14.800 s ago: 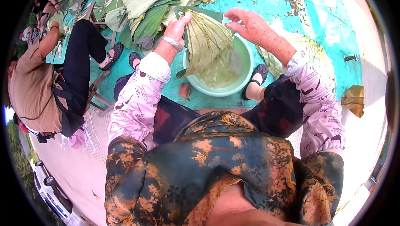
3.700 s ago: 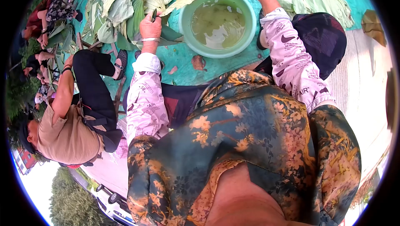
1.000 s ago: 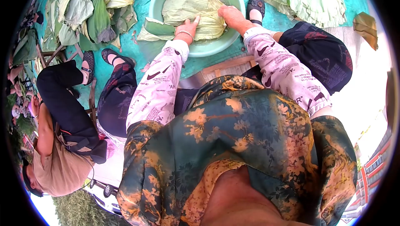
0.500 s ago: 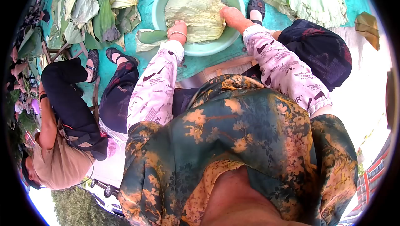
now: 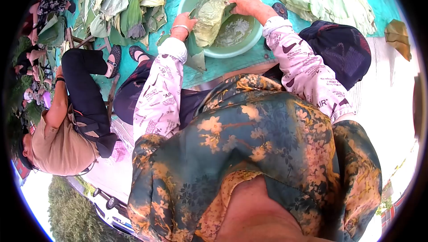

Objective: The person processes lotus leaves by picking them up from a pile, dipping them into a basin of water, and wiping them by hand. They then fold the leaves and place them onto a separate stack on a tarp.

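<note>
A large pale green dried leaf (image 5: 212, 19) is lifted and folded over a light green basin (image 5: 232, 55) of water. My right hand (image 5: 250, 6) pinches its upper edge at the far side of the basin. At the basin's left rim, my left hand (image 5: 182, 23), with a bracelet at the wrist, is closed on the leaf's left edge. Below that hand, a grey-green leaf piece (image 5: 196, 61) hangs over the near left rim. Rippled, cloudy water (image 5: 236, 29) shows in the right part of the basin.
Leaves are heaped at the left (image 5: 133, 6), and a fan of pale leaves (image 5: 330, 1) lies at the right on the turquoise sheet (image 5: 214, 77). A brown folded leaf (image 5: 397, 39) lies far right. A seated person (image 5: 67, 139) is at left.
The leaf, earlier spread flat in the basin under both hands, is now raised and folded, baring the water. My right hand has moved up and slightly left, my left hand slightly up.
</note>
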Action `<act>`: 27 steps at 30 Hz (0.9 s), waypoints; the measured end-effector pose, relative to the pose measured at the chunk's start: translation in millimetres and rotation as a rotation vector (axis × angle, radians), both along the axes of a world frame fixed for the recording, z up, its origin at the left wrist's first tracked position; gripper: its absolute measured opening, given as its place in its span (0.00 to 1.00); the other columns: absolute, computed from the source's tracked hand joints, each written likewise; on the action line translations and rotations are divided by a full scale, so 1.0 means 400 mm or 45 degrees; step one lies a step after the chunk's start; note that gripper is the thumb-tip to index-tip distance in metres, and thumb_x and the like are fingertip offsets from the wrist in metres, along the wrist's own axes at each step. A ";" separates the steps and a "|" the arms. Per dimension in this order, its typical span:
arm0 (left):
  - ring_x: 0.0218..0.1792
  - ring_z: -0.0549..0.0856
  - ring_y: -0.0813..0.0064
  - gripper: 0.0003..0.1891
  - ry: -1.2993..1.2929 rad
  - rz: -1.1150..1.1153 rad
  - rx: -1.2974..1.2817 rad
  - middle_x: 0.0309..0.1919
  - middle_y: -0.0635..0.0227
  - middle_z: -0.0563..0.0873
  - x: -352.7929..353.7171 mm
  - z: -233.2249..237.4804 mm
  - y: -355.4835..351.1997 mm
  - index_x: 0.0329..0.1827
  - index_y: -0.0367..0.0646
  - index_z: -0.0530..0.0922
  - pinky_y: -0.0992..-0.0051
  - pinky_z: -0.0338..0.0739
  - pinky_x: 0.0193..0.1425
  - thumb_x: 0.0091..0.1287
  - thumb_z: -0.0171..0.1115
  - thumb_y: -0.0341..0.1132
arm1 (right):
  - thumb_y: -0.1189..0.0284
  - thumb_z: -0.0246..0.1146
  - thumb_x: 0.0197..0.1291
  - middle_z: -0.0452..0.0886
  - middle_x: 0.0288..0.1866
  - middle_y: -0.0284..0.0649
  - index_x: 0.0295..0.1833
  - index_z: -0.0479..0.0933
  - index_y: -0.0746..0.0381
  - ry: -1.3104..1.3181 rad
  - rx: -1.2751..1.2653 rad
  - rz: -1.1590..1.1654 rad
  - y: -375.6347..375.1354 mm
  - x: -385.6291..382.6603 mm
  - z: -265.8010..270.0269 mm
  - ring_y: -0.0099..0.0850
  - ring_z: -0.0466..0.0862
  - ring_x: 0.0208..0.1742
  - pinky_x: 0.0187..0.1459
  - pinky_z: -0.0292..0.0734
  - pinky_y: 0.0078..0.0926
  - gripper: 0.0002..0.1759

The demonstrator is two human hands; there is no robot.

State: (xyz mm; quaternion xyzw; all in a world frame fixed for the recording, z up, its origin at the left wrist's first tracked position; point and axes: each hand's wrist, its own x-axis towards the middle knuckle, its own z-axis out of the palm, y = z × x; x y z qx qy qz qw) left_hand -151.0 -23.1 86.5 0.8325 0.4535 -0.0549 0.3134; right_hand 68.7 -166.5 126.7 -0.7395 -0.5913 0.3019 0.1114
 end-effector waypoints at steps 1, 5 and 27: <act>0.30 0.81 0.70 0.13 -0.069 0.052 -0.015 0.29 0.62 0.83 -0.010 0.016 0.013 0.36 0.42 0.80 0.73 0.74 0.38 0.48 0.65 0.37 | 0.63 0.64 0.47 0.80 0.38 0.39 0.43 0.78 0.52 -0.030 -0.018 -0.007 0.012 -0.002 0.007 0.39 0.78 0.44 0.45 0.73 0.35 0.16; 0.27 0.79 0.81 0.12 -0.259 0.180 -0.020 0.26 0.69 0.83 -0.043 0.094 0.036 0.34 0.41 0.81 0.78 0.73 0.34 0.47 0.67 0.35 | 0.60 0.63 0.49 0.80 0.39 0.38 0.46 0.77 0.51 0.013 0.047 -0.117 0.036 -0.014 0.044 0.39 0.78 0.44 0.44 0.73 0.35 0.17; 0.29 0.79 0.81 0.21 -0.987 0.465 -0.556 0.32 0.70 0.82 0.034 0.244 -0.089 0.46 0.39 0.76 0.79 0.75 0.33 0.48 0.70 0.33 | 0.77 0.54 0.49 0.79 0.41 0.46 0.53 0.69 0.65 1.191 0.290 -0.149 0.074 -0.172 0.095 0.34 0.80 0.41 0.39 0.76 0.28 0.22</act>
